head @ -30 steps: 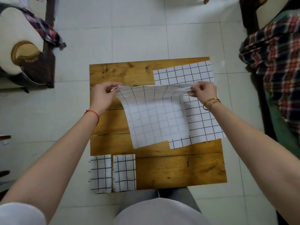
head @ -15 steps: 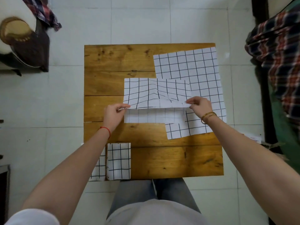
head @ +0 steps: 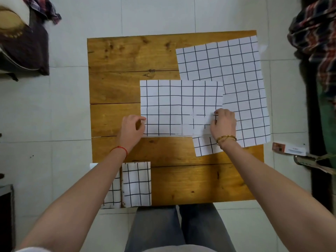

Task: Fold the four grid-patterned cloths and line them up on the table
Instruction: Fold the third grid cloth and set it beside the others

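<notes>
Folded flat now, one cloth [head: 181,108] pinched by both hands [head: 132,127] [head: 224,124]; two folded cloths [head: 136,184], one spread cloth [head: 241,88].

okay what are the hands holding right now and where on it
Both hold the half-folded cloth by its near corners: left hand at the near-left corner, right hand at the near-right, pressing it onto the table.
</notes>
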Action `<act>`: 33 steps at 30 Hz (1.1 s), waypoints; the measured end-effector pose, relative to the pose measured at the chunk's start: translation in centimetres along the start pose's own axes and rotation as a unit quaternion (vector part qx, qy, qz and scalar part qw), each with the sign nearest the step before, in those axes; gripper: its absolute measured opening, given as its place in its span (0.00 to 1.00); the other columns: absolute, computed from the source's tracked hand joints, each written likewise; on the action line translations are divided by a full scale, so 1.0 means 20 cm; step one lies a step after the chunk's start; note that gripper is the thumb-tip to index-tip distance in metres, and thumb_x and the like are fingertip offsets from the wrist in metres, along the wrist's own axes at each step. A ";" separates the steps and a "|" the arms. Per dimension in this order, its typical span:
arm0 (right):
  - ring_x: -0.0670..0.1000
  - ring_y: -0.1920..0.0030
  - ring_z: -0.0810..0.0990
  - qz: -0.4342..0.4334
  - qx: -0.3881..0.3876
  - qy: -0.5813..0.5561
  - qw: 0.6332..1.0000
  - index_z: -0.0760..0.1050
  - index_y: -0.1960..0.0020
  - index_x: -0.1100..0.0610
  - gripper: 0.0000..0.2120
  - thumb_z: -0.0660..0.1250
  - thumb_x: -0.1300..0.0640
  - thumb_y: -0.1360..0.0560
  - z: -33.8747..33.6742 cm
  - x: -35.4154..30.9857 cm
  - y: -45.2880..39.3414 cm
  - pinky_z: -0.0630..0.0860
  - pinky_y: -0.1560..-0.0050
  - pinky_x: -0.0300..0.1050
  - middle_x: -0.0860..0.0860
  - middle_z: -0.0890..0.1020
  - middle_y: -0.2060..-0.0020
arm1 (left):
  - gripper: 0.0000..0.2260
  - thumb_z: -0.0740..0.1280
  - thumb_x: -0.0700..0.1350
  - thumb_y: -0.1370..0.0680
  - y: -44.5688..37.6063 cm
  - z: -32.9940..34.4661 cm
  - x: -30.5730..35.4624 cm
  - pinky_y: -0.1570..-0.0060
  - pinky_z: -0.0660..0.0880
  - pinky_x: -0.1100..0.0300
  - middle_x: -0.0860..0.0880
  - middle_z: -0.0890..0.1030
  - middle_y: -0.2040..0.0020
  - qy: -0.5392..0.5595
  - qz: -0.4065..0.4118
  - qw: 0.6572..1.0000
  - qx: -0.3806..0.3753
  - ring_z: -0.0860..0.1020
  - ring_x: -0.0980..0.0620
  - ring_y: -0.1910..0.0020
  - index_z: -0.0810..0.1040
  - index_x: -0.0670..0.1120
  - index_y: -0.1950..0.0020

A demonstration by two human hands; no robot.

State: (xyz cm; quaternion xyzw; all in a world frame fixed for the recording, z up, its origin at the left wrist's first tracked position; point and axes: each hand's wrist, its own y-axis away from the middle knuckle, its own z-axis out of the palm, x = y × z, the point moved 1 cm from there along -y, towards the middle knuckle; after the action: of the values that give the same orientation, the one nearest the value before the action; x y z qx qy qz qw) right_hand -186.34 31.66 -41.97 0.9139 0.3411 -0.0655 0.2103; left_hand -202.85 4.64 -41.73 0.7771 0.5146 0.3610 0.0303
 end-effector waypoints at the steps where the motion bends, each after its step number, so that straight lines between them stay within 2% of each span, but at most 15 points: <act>1: 0.60 0.40 0.70 -0.018 0.014 0.004 1.000 0.72 0.40 0.62 0.15 0.61 0.62 0.26 0.01 -0.05 -0.03 0.68 0.40 0.51 0.59 0.75 0.43 | 0.10 0.63 0.44 0.19 -0.05 0.00 0.01 0.41 0.64 0.62 0.49 0.77 0.40 -0.010 0.014 1.000 0.008 0.69 0.50 0.37 0.79 0.48 0.40; 5: 0.60 0.36 0.69 -0.132 0.020 0.012 0.991 0.71 0.36 0.63 0.21 0.59 0.63 0.28 0.05 -0.31 -0.16 0.66 0.34 0.51 0.59 0.75 0.39 | 0.14 0.61 0.41 0.20 -0.23 0.00 0.09 0.34 0.64 0.60 0.48 0.74 0.36 -0.027 0.062 0.996 0.051 0.67 0.50 0.34 0.75 0.46 0.34; 8: 0.61 0.30 0.64 -0.180 -0.021 0.028 0.983 0.66 0.30 0.63 0.25 0.58 0.61 0.26 0.10 -0.50 -0.27 0.60 0.28 0.54 0.58 0.70 0.32 | 0.21 0.61 0.41 0.21 -0.35 0.01 0.15 0.28 0.61 0.50 0.47 0.69 0.29 -0.087 0.084 0.991 0.053 0.64 0.47 0.28 0.68 0.45 0.27; 14: 0.59 0.24 0.50 -0.228 -0.089 0.094 0.965 0.53 0.23 0.59 0.27 0.53 0.55 0.20 0.24 -0.81 -0.40 0.51 0.25 0.60 0.53 0.57 0.24 | 0.29 0.60 0.47 0.19 -0.52 0.06 0.18 0.24 0.53 0.45 0.46 0.54 0.21 -0.211 0.068 0.975 -0.002 0.52 0.44 0.22 0.52 0.45 0.21; 18: 0.58 0.23 0.44 -0.238 -0.116 0.135 0.955 0.47 0.22 0.56 0.27 0.49 0.51 0.19 0.33 -0.91 -0.43 0.48 0.25 0.62 0.50 0.50 0.23 | 0.33 0.56 0.54 0.18 -0.57 0.09 0.16 0.25 0.46 0.39 0.48 0.42 0.20 -0.251 0.033 0.966 -0.058 0.41 0.44 0.21 0.42 0.46 0.20; 23: 0.59 0.23 0.41 -0.247 -0.136 0.178 0.943 0.46 0.22 0.56 0.27 0.43 0.47 0.18 0.40 -0.90 -0.43 0.44 0.26 0.65 0.49 0.48 0.22 | 0.39 0.61 0.55 0.20 -0.58 0.11 0.14 0.27 0.45 0.34 0.49 0.38 0.20 -0.251 0.017 0.964 -0.083 0.38 0.42 0.22 0.39 0.46 0.21; 26: 0.57 0.23 0.43 -0.251 -0.126 0.179 0.943 0.48 0.22 0.56 0.27 0.42 0.47 0.18 0.38 -0.86 -0.44 0.44 0.26 0.64 0.49 0.51 0.23 | 0.39 0.60 0.58 0.21 -0.59 0.11 0.13 0.27 0.44 0.32 0.50 0.37 0.20 -0.255 0.019 0.963 -0.081 0.39 0.41 0.22 0.39 0.47 0.21; 29: 0.57 0.23 0.44 -0.222 -0.111 0.184 0.951 0.48 0.22 0.57 0.28 0.40 0.46 0.19 0.34 -0.73 -0.45 0.46 0.26 0.64 0.50 0.53 0.23 | 0.39 0.61 0.58 0.21 -0.59 0.11 0.12 0.28 0.44 0.32 0.51 0.37 0.20 -0.261 0.018 0.962 -0.075 0.39 0.39 0.22 0.39 0.47 0.20; 33: 0.57 0.23 0.44 -0.164 -0.075 0.201 0.963 0.45 0.22 0.58 0.29 0.41 0.45 0.19 0.25 -0.44 -0.47 0.46 0.26 0.64 0.50 0.49 0.22 | 0.40 0.62 0.58 0.21 -0.59 0.11 0.12 0.28 0.44 0.32 0.51 0.37 0.21 -0.259 0.015 0.963 -0.078 0.38 0.39 0.23 0.39 0.48 0.20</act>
State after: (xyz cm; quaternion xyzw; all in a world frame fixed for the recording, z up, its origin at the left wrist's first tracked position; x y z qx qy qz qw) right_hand -198.97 30.74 -47.42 0.8216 0.5252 0.1115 0.1917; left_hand -210.17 12.83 -47.09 0.8470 0.4474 0.1869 0.2179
